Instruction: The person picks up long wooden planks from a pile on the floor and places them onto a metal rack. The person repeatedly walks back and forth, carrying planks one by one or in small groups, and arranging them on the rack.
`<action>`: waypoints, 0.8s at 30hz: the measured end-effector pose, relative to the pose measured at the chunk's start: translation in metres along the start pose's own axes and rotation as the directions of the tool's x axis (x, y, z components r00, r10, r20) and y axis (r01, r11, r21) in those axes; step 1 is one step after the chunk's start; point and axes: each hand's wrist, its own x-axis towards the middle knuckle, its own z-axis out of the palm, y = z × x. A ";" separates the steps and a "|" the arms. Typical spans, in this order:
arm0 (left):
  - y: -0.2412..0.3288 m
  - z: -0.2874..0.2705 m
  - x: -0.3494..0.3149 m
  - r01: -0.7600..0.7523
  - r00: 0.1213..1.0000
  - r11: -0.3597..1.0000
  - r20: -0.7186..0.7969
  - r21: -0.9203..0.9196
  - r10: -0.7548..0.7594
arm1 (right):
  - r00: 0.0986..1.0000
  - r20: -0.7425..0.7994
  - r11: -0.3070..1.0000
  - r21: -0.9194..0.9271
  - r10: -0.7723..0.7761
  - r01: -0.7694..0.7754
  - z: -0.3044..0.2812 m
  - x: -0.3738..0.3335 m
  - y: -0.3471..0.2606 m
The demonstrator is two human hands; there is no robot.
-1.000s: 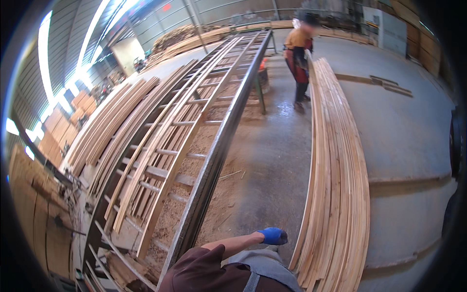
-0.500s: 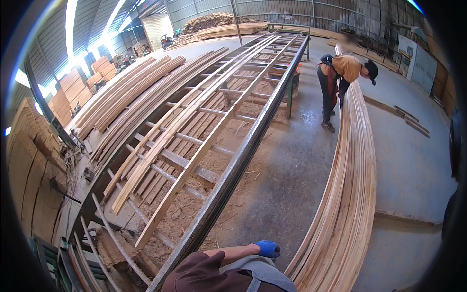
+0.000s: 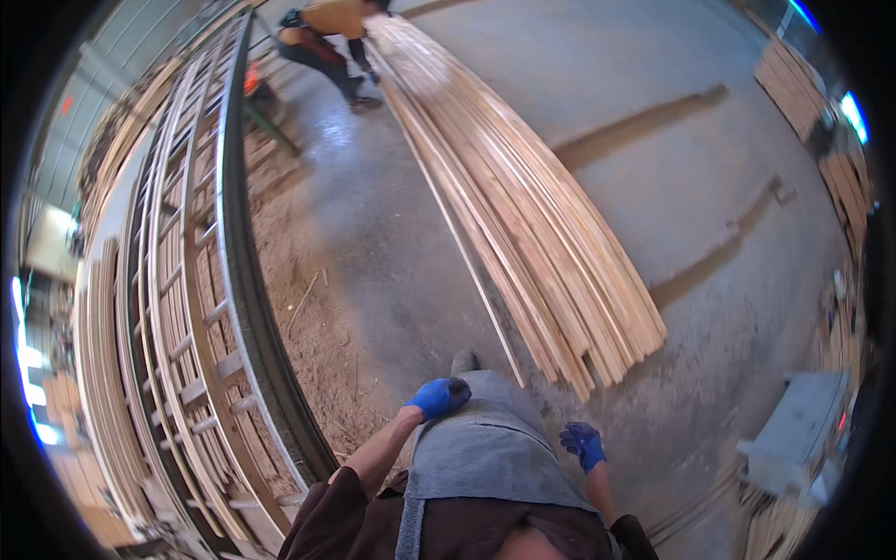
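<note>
My left hand point(image 3: 439, 399), in a blue glove with dark fingers, hangs in front of the grey apron point(image 3: 490, 467). Its fingers are curled in, and nothing shows in them. Out to the right is my gloved right hand point(image 3: 583, 444), fingers loosely bent and apart, holding nothing. Just beyond my hands lies a long stack of boards point(image 3: 523, 196), its near ends uneven. A thin strip of wood point(image 3: 481, 289) runs along the stack's left side, slightly apart from it. Neither hand touches the wood.
A metal roller frame point(image 3: 245, 289) carrying long boards stands at the left, with sawdust point(image 3: 308, 345) beside it. A co-worker point(image 3: 327, 42) bends over the stack's far end. Low floor ridges point(image 3: 644, 126) lie to the right, and a grey metal box point(image 3: 793, 434) stands nearer.
My view has swung right and down, toward the stack. My right hand has come into view; the left stays near the apron. The co-worker now bends lower at the stack's far end.
</note>
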 end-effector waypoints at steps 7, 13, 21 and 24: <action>0.032 0.049 0.044 0.007 0.989 0.999 0.150 0.054 -0.015 | 0.932 -0.036 0.899 0.279 0.360 -0.336 -0.041 -0.035 0.136; 0.066 0.074 0.101 -0.097 0.972 0.972 0.231 0.215 0.046 | 0.891 0.013 0.811 0.409 0.453 -0.418 -0.056 -0.012 0.178; 0.015 0.150 0.214 -0.448 0.879 0.712 0.410 0.540 0.243 | 0.970 -0.162 0.931 0.346 0.182 -0.117 -0.066 0.207 0.150; 0.011 0.156 0.253 -0.582 0.797 0.628 0.514 0.516 0.317 | 0.956 -0.202 0.468 0.880 0.211 0.083 -0.108 0.327 0.294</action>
